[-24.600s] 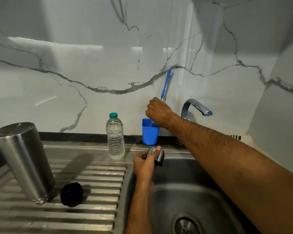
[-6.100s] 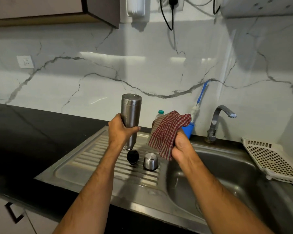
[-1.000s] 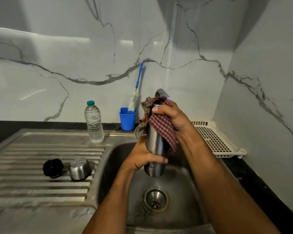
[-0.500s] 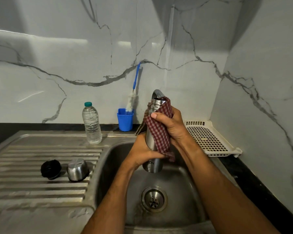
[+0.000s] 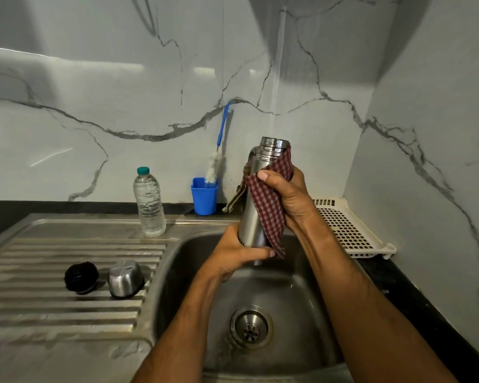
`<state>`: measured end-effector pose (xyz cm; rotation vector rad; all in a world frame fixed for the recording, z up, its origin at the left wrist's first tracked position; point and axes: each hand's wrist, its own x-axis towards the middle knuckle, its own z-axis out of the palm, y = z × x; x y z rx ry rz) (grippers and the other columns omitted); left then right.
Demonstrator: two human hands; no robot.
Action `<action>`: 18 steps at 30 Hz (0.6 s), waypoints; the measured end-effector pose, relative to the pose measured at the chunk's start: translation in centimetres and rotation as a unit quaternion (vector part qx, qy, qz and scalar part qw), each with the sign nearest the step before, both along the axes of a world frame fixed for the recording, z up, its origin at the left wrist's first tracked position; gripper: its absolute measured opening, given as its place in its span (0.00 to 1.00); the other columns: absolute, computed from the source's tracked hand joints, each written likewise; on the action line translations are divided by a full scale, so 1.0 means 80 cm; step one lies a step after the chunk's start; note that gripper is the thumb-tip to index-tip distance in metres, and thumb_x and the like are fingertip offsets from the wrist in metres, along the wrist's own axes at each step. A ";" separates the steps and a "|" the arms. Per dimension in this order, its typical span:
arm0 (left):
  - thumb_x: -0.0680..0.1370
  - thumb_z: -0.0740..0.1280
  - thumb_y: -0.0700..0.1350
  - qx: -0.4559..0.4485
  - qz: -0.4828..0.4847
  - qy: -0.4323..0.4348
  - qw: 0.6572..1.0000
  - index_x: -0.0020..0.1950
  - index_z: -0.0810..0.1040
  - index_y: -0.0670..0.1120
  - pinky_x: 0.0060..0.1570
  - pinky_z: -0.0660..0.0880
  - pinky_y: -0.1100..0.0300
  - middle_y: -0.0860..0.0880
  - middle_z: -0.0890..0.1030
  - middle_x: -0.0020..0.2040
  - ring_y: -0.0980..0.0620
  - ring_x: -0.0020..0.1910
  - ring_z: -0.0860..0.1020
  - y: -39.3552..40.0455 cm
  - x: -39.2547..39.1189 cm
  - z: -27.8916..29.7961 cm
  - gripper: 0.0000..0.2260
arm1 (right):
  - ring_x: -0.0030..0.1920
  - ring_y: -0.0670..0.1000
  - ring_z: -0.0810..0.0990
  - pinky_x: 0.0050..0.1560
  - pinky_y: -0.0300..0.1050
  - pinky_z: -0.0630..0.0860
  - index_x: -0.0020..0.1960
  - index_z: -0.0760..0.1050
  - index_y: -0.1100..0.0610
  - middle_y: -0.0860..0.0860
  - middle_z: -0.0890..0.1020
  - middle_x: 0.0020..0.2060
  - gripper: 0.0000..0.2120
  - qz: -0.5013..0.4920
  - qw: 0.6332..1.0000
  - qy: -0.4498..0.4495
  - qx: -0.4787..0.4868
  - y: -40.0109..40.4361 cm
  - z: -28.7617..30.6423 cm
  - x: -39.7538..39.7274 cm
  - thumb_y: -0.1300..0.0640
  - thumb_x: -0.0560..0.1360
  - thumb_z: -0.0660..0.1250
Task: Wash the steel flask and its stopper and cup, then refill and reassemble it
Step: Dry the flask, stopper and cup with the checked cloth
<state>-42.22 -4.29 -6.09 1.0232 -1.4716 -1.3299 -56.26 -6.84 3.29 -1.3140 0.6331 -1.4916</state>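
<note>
The flask [image 5: 256, 208] stands upright over the sink [image 5: 177, 272], open mouth up. The left hand [image 5: 238, 252] has its grip curled round the flask's base, and the right hand [image 5: 285, 194] presses a checked cloth [image 5: 268, 211] around the upper body, fingers wrapped over it.

Wet steel is likely slippery: if the left grip loosens while the cloth is dragged along, the flask could drop into the basin and dent or clatter. A loose cloth corner hangs off the far side and might snag the tap just behind, which is mostly hidden. The cloth could also foul the threads at the neck.

The stopper [image 5: 81, 277] and cup [image 5: 125, 278] lie on the ribbed drainboard, near the basin's left rim; a sweeping left elbow could knock them in. A water bottle [image 5: 149, 203] and blue holder [image 5: 204, 195] with brush stand behind on the desk, a white rack [image 5: 371, 239] to the right. Open room lies over the basin and toward the person.
</note>
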 end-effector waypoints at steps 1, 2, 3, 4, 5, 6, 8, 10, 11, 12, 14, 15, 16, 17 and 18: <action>0.69 0.78 0.31 0.001 -0.006 0.012 1.000 0.57 0.72 0.53 0.48 0.82 0.53 0.46 0.80 0.55 0.46 0.56 0.80 0.000 0.000 0.001 0.27 | 0.49 0.57 0.84 0.51 0.52 0.82 0.62 0.77 0.61 0.59 0.84 0.50 0.31 0.005 1.000 0.009 -0.004 0.000 0.001 0.001 0.53 0.62 0.79; 0.69 0.77 0.30 -0.001 -0.011 0.020 1.000 0.58 0.72 0.52 0.47 0.82 0.55 0.46 0.80 0.55 0.47 0.55 0.80 -0.001 0.000 0.000 0.27 | 0.50 0.58 0.84 0.52 0.53 0.82 0.62 0.77 0.61 0.59 0.84 0.50 0.31 0.010 1.000 0.016 -0.007 0.000 0.001 0.003 0.53 0.62 0.79; 0.69 0.77 0.29 0.001 -0.014 0.027 1.000 0.58 0.72 0.52 0.46 0.81 0.56 0.46 0.80 0.54 0.48 0.54 0.81 -0.001 0.001 0.000 0.27 | 0.51 0.58 0.84 0.53 0.54 0.82 0.62 0.77 0.62 0.60 0.83 0.51 0.31 0.015 1.000 0.021 -0.010 0.001 0.001 0.004 0.53 0.62 0.79; 0.69 0.77 0.29 0.002 -0.016 0.031 0.999 0.58 0.72 0.51 0.45 0.81 0.56 0.46 0.80 0.54 0.49 0.53 0.81 -0.001 0.003 0.000 0.27 | 0.51 0.58 0.83 0.54 0.54 0.82 0.61 0.77 0.62 0.60 0.83 0.51 0.31 0.019 0.999 0.026 -0.013 0.002 0.002 0.005 0.53 0.61 0.79; 0.68 0.77 0.29 0.003 -0.016 0.034 0.999 0.58 0.73 0.50 0.45 0.82 0.56 0.46 0.80 0.54 0.50 0.53 0.81 -0.002 0.004 0.000 0.27 | 0.51 0.58 0.84 0.54 0.53 0.82 0.61 0.77 0.61 0.59 0.83 0.50 0.31 0.021 0.999 0.030 -0.015 0.003 0.002 0.006 0.53 0.61 0.79; 0.68 0.77 0.29 0.002 -0.018 0.031 0.999 0.59 0.73 0.50 0.46 0.82 0.56 0.45 0.80 0.54 0.50 0.53 0.81 -0.002 0.004 -0.001 0.27 | 0.50 0.57 0.84 0.53 0.52 0.82 0.61 0.77 0.61 0.58 0.83 0.49 0.31 0.022 0.999 0.036 -0.015 0.004 0.002 0.007 0.53 0.61 0.79; 0.68 0.77 0.29 0.003 -0.018 0.026 0.999 0.60 0.73 0.48 0.46 0.82 0.56 0.44 0.80 0.55 0.50 0.52 0.82 -0.003 0.004 -0.002 0.27 | 0.49 0.56 0.84 0.52 0.51 0.82 0.60 0.77 0.59 0.57 0.84 0.48 0.30 0.018 0.999 0.047 -0.017 0.006 0.002 0.008 0.52 0.60 0.79; 0.67 0.79 0.30 0.004 -0.015 0.029 0.999 0.62 0.73 0.45 0.46 0.82 0.56 0.42 0.81 0.55 0.48 0.52 0.82 -0.005 0.003 -0.004 0.28 | 0.49 0.56 0.85 0.52 0.52 0.82 0.61 0.77 0.59 0.57 0.84 0.49 0.31 0.002 0.998 0.060 -0.022 0.006 0.001 0.010 0.52 0.61 0.79; 0.65 0.80 0.31 0.004 -0.009 0.032 0.999 0.63 0.73 0.44 0.46 0.82 0.54 0.41 0.81 0.56 0.47 0.53 0.82 -0.006 0.002 -0.004 0.30 | 0.50 0.56 0.85 0.52 0.52 0.82 0.61 0.77 0.60 0.57 0.84 0.49 0.31 -0.008 0.998 0.065 -0.024 0.007 0.001 0.011 0.51 0.61 0.79; 0.64 0.80 0.33 0.004 -0.005 0.035 0.999 0.64 0.73 0.44 0.47 0.83 0.52 0.41 0.81 0.56 0.46 0.54 0.82 -0.007 0.002 -0.003 0.32 | 0.50 0.57 0.85 0.52 0.52 0.83 0.62 0.77 0.60 0.57 0.85 0.49 0.31 -0.019 0.997 0.067 -0.026 0.008 0.000 0.012 0.51 0.62 0.79; 0.63 0.80 0.35 0.000 0.001 0.038 0.999 0.64 0.72 0.45 0.50 0.83 0.48 0.41 0.80 0.57 0.45 0.54 0.81 -0.007 0.000 -0.003 0.32 | 0.50 0.58 0.85 0.51 0.52 0.83 0.62 0.77 0.60 0.58 0.85 0.49 0.31 -0.031 0.997 0.069 -0.030 0.010 -0.003 0.014 0.50 0.63 0.79; 0.65 0.79 0.33 -0.003 0.004 0.037 0.999 0.62 0.72 0.47 0.50 0.83 0.48 0.42 0.80 0.56 0.46 0.54 0.81 -0.007 -0.001 -0.002 0.30 | 0.50 0.58 0.85 0.51 0.52 0.83 0.61 0.77 0.60 0.58 0.85 0.50 0.30 -0.035 0.997 0.068 -0.031 0.011 -0.004 0.014 0.50 0.63 0.79; 0.67 0.78 0.31 -0.003 0.007 0.034 0.999 0.60 0.71 0.50 0.50 0.83 0.49 0.43 0.79 0.56 0.47 0.53 0.80 -0.006 -0.002 -0.001 0.29 | 0.50 0.58 0.86 0.51 0.52 0.83 0.60 0.78 0.59 0.58 0.85 0.49 0.29 -0.039 0.997 0.066 -0.031 0.013 -0.005 0.014 0.51 0.63 0.79; 0.68 0.77 0.30 -0.004 0.010 0.031 0.999 0.59 0.71 0.52 0.49 0.83 0.51 0.44 0.79 0.56 0.48 0.53 0.80 -0.006 -0.003 -0.001 0.28 | 0.49 0.57 0.86 0.50 0.51 0.83 0.59 0.78 0.58 0.58 0.85 0.48 0.27 -0.042 0.997 0.062 -0.031 0.014 -0.007 0.014 0.51 0.63 0.79; 0.69 0.76 0.29 -0.005 0.016 0.026 1.000 0.60 0.70 0.52 0.47 0.83 0.53 0.45 0.79 0.56 0.49 0.53 0.80 -0.007 -0.003 -0.002 0.28 | 0.48 0.57 0.86 0.50 0.51 0.83 0.58 0.79 0.57 0.57 0.86 0.47 0.26 -0.044 0.997 0.057 -0.030 0.015 -0.008 0.014 0.51 0.62 0.79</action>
